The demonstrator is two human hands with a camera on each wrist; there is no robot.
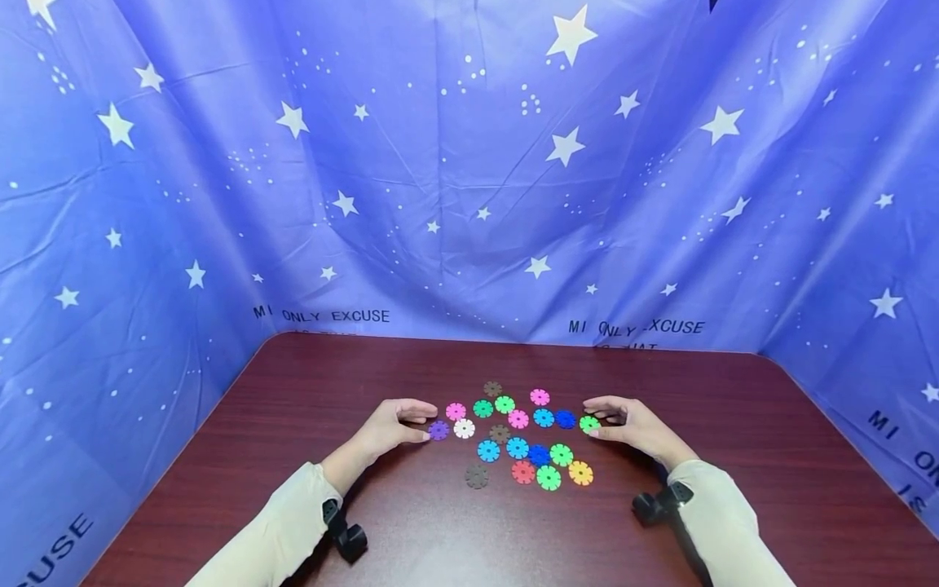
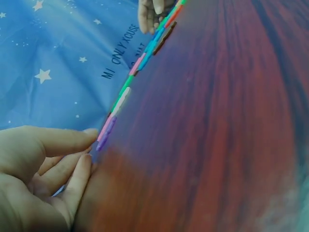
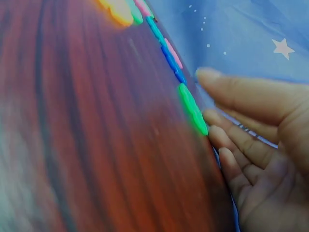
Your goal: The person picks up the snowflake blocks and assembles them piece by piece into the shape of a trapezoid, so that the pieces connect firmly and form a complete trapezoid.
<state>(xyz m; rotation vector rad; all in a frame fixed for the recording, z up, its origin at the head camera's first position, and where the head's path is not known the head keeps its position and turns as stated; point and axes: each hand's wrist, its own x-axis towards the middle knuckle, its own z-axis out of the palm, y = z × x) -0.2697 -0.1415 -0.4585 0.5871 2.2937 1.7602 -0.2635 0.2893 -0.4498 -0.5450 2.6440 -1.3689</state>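
Several flat plastic discs with notched rims lie loosely spread across the middle of the table. At the left end of the spread, my left hand [image 1: 391, 426] rests beside a purple disc [image 1: 438, 430], thumb tip close to its rim; whether they touch I cannot tell. A pink disc [image 1: 456, 412] and a white disc [image 1: 465, 429] lie just beyond. On the other side, my right hand [image 1: 627, 424] has its thumb and fingers around the outer side of a green disc [image 3: 194, 110], with contact unclear. Both hands have loosely bent fingers and hold nothing.
Between the hands lie more discs, among them a red disc [image 1: 523, 472], a yellow disc [image 1: 581, 473] and a dark blue disc [image 1: 565, 420]. The dark red wooden table [image 1: 411, 530] is bordered behind and at the sides by a blue star-patterned curtain [image 1: 440, 163].
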